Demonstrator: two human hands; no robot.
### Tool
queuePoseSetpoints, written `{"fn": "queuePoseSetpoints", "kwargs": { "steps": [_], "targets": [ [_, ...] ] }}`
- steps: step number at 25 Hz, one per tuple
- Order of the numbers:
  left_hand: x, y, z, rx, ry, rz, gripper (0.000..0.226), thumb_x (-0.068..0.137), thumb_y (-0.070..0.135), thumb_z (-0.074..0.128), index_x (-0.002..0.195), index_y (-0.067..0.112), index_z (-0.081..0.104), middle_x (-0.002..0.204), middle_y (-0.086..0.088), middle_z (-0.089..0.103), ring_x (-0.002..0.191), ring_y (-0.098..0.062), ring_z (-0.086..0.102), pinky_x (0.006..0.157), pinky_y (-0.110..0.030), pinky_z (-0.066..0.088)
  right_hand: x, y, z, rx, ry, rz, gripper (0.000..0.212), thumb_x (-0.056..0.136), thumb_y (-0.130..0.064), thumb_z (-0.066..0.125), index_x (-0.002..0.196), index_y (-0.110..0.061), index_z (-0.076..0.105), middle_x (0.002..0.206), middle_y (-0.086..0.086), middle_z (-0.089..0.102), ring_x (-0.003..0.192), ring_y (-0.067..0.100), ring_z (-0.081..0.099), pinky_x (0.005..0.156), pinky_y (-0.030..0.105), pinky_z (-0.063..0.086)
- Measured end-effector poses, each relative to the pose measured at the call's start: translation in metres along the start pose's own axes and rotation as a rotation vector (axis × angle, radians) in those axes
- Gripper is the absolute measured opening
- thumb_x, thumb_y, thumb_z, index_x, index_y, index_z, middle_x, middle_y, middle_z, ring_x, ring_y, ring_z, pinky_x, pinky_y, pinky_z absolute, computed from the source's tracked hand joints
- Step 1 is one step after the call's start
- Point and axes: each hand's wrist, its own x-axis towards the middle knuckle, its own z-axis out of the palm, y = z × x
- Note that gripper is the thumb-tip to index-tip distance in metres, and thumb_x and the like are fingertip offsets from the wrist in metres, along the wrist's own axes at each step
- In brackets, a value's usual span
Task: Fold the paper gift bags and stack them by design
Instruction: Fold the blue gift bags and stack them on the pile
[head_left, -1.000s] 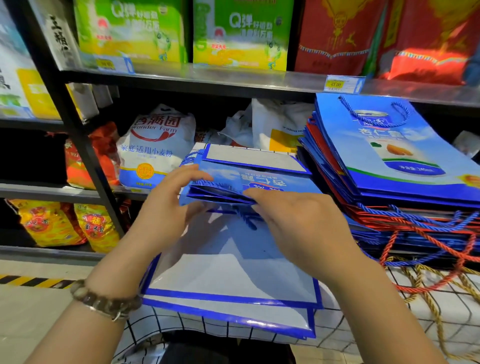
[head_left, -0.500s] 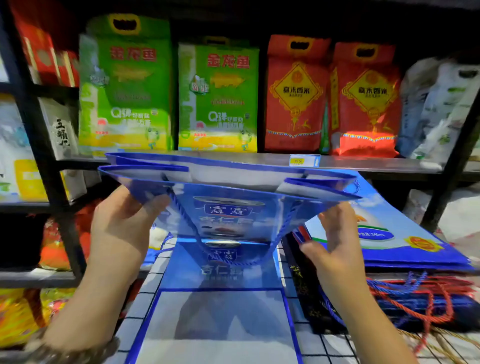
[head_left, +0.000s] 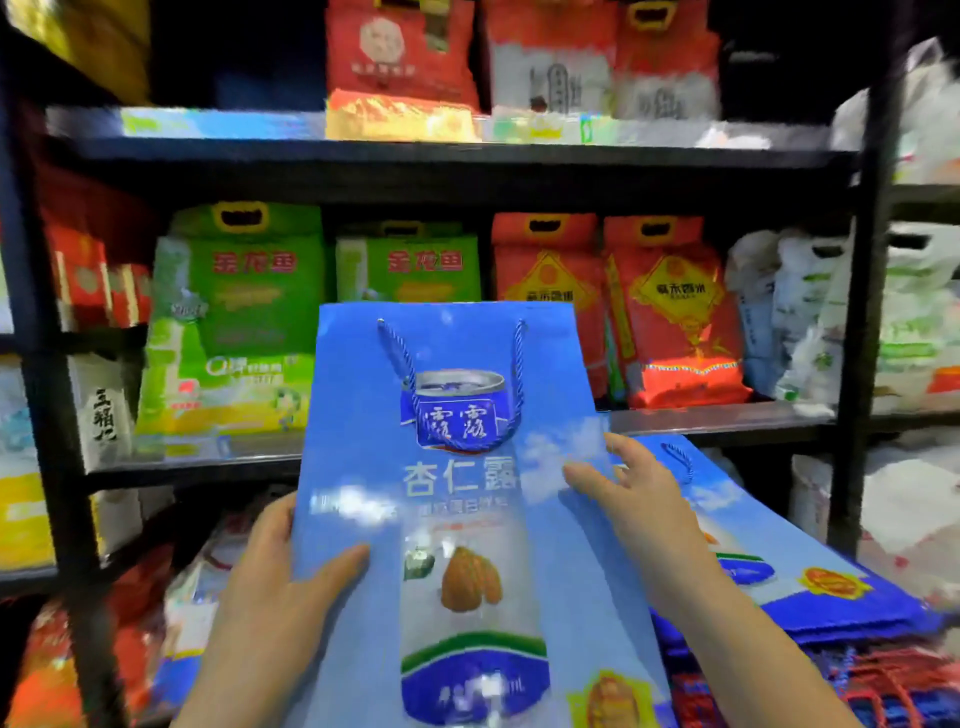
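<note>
Left hand and right hand: both bare. Forearms bare too, left one at near left, right one at near right. Nails look short; blur hides detail.

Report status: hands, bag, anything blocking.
Left hand grips blue gift bag by left edge. Right hand open, fingers on its right side. Bag flat, upright. Matching stack at right; nothing seen blocking.

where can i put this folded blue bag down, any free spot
The bare top of the blue bag stack, bordered by your right hand and the black shelf post, is the free patch for the folded bag. Shelves behind are packed with green bags and red bags; blurred packages crowd under your left hand.
</note>
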Motion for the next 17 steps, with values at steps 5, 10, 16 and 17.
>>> {"fn": "queuePoseSetpoints", "kwargs": {
  "steps": [5,10,16,17],
  "targets": [
    [0.024,0.001,0.068,-0.213,-0.144,-0.025,0.026,0.077,-0.001,0.069,0.091,0.020,0.062,0.083,0.005,0.072,0.072,-0.010,0.067,0.057,-0.021,0.053,0.009,-0.007,-0.065,-0.280,-0.114,0.064,0.042,0.073,0.008,0.070,0.098,-0.023,0.058,0.086,-0.001,0.069,0.060,-0.004,0.064,0.056,0.015,0.051],
    [0.045,-0.003,0.173,-0.191,-0.476,-0.124,0.024,0.073,0.002,0.073,0.094,0.011,0.064,0.086,0.001,0.070,0.069,-0.009,0.065,0.053,-0.013,0.050,0.047,-0.008,-0.153,-0.663,-0.052,0.195,0.023,0.082,-0.005,0.068,0.104,-0.001,0.065,0.060,-0.009,0.066,0.049,0.000,0.059,0.047,0.015,0.043],
    [0.050,-0.044,0.243,0.087,-0.556,-0.318,0.044,0.050,0.038,0.076,0.083,0.014,0.059,0.101,-0.007,0.067,0.090,-0.023,0.066,0.082,-0.040,0.055,0.070,0.043,-0.206,-0.980,0.001,0.362,0.034,0.080,-0.023,0.072,0.066,0.004,0.057,0.070,0.031,0.052,0.061,0.031,0.053,0.057,0.036,0.036],
    [0.047,-0.048,0.245,0.113,-0.545,-0.332,0.040,0.054,0.036,0.079,0.080,0.017,0.054,0.101,-0.006,0.065,0.091,-0.024,0.065,0.083,-0.040,0.054,0.071,0.052,-0.210,-1.058,-0.041,0.375,0.043,0.079,-0.028,0.072,0.056,-0.002,0.045,0.059,0.023,0.040,0.056,0.027,0.043,0.054,0.035,0.027]
  ]
}}
